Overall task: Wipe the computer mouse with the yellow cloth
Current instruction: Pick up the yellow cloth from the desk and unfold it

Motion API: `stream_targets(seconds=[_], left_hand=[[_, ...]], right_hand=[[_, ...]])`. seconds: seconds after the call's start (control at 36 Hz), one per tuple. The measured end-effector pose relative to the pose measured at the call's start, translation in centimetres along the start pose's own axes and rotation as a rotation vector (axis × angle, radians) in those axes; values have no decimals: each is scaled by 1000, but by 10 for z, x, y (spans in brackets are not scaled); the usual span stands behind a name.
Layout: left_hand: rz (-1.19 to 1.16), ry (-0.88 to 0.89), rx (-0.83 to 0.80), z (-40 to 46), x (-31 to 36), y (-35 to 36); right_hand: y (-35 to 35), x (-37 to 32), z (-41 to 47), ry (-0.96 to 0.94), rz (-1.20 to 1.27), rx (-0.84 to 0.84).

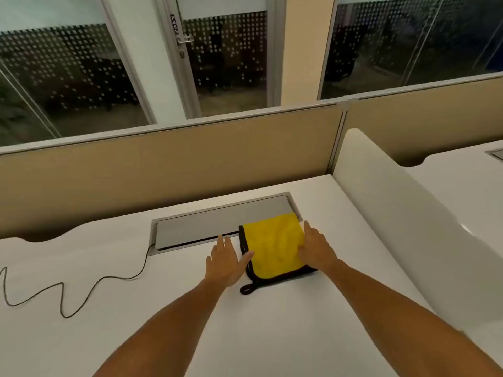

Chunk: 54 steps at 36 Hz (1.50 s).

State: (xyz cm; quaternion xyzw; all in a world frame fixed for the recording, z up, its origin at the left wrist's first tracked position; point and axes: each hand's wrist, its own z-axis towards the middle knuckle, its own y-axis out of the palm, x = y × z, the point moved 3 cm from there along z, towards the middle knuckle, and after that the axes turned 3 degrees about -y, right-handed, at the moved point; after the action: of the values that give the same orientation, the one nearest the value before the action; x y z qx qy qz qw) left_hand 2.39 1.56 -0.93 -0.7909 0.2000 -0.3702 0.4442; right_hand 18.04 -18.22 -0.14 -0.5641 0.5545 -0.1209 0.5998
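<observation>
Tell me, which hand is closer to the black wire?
Left. The left hand lies flat near the wire; the right hand rests across the cloth, farther away.

Both bare forearms reach forward, side by side. The left hand [224, 261] lies flat, fingers spread. The right hand [315, 247] lies palm down, fingers together.

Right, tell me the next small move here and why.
Probably close the right hand on the cloth and lift it. The cloth lies folded flat on the desk, with that hand resting open on its right side and the left hand open at its left edge. No mouse is in view; only a cable trails off left, so the cloth has to be in hand first.
</observation>
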Motion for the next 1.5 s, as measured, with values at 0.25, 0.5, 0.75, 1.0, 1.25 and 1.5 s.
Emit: stream_targets(seconds=[0.25,0.5,0.75,1.0,1.25,1.5], left_hand=[[-180,-47,25,30,17,24],[-418,-176,-1,44,15,41],[-788,-287,-159,38,17,33],[-1208,-278,-162,-6,12,9],[-1462,-182,-158,-70,1,-49],[-1605,-91,-149,-141,-9,-88]], right_hand=[[17,31,30,132,126,99],[20,21,27,169,186,117],[15,7,13,201,417,84],[-2,-26,-20,145,632,-8],[-47,-69,-77,-74,980,-188],[-74,-116,-137,-274,1155,-354]])
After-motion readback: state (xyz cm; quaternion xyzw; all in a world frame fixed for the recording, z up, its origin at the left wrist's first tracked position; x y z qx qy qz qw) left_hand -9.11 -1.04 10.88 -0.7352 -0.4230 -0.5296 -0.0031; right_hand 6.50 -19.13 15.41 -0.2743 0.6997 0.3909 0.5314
